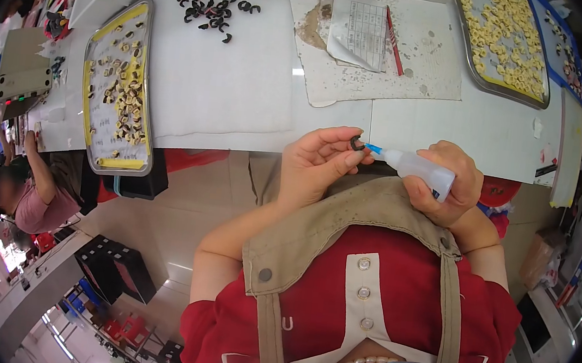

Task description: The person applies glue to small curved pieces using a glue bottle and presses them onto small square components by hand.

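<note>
My left hand [321,165] pinches a small dark curved piece [357,143] between thumb and fingers, just past the table's front edge. In my right hand [453,181] is a translucent squeeze bottle [416,170], tilted with its blue nozzle tip [374,149] pointing left. The tip is right beside the dark piece; whether they touch I cannot tell. Many similar dark curved pieces [214,0] lie loose on a white sheet [223,82] at the back left.
On the left is a metal tray [151,96] of small brown-and-cream pieces. At the back right, another tray [537,101] holds pale yellow pieces, with a blue tray [578,91] beside it. A stained board [429,86] carries papers [358,33] and a red pen [394,42]. Another person [40,201] sits at far left.
</note>
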The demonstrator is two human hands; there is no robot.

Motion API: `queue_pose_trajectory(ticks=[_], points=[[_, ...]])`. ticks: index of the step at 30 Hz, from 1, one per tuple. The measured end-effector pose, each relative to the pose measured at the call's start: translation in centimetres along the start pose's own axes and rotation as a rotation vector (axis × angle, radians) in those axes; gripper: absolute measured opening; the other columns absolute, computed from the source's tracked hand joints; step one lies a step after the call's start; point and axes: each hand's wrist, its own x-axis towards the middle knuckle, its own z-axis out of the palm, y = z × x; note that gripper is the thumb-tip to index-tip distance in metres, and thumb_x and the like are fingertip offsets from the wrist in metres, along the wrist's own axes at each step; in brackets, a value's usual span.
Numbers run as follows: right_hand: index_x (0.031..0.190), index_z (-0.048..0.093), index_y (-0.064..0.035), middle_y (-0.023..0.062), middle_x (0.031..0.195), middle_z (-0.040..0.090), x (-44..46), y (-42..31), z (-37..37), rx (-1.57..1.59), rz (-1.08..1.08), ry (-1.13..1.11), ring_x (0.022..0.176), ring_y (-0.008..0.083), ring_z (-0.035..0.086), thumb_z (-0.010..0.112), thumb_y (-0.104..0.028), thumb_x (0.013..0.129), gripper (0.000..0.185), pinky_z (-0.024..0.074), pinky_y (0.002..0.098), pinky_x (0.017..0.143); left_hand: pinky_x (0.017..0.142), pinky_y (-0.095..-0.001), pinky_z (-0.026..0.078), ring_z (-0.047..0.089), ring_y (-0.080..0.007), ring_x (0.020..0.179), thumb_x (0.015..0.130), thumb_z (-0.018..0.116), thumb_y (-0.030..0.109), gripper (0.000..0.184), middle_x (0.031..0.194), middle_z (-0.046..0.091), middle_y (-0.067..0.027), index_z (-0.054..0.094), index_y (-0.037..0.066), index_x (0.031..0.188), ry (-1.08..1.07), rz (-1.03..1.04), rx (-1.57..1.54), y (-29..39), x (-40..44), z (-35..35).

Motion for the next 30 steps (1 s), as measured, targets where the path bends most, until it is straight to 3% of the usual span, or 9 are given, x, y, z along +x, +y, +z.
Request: queue_pose_trajectory(ticks=[15,18,24,30], points=[[0.088,0.056,-0.003,0.005,0.057,0.05,-0.34,0.41,-0.1,0.033,0.06,0.041,0.045,0.0142,0.047,0.074,-0.007,0.062,0.032,0.0359,0.0243,0.04,0.066,-0.0228,0.048,0.062,-0.0177,0.08,0.076,0.065,0.0,0.031,0.085,0.064,-0.0118,0.057,-0.001,0.106,0.031,-0.025,0.018,-0.06,0.13,0.33],[0.087,0.056,-0.0029,0.0047,0.057,0.05,-0.3,0.51,-0.15,0.009,0.051,0.055,0.044,0.0136,0.047,0.074,-0.007,0.062,0.031,0.0355,0.0241,0.04,0.066,-0.0216,0.049,0.062,-0.0165,0.083,0.079,0.062,0.0,0.03,0.091,0.063,-0.0115,0.054,-0.002,0.108,-0.002,-0.019,0.033,-0.2,0.16,0.11],[0.086,0.056,-0.0028,0.005,0.057,0.05,-0.3,0.64,-0.25,0.014,0.06,0.076,0.045,0.0139,0.047,0.074,-0.007,0.061,0.031,0.0359,0.0244,0.04,0.065,-0.0231,0.047,0.063,-0.0184,0.08,0.076,0.064,-0.001,0.03,0.083,0.064,-0.0119,0.057,-0.001,0.106,0.058,-0.036,0.009,-0.16,0.3,0.53],[0.086,0.056,-0.0023,0.0061,0.061,0.053,-0.74,0.77,-0.59,0.046,0.037,0.037,0.046,0.0175,0.049,0.074,-0.007,0.061,0.031,0.0378,0.0265,0.041,0.069,-0.0211,0.048,0.061,-0.0154,0.087,0.081,0.061,0.0,0.03,0.093,0.063,-0.0113,0.054,-0.002,0.109,-0.014,0.098,0.102,-0.67,0.45,-0.13]])
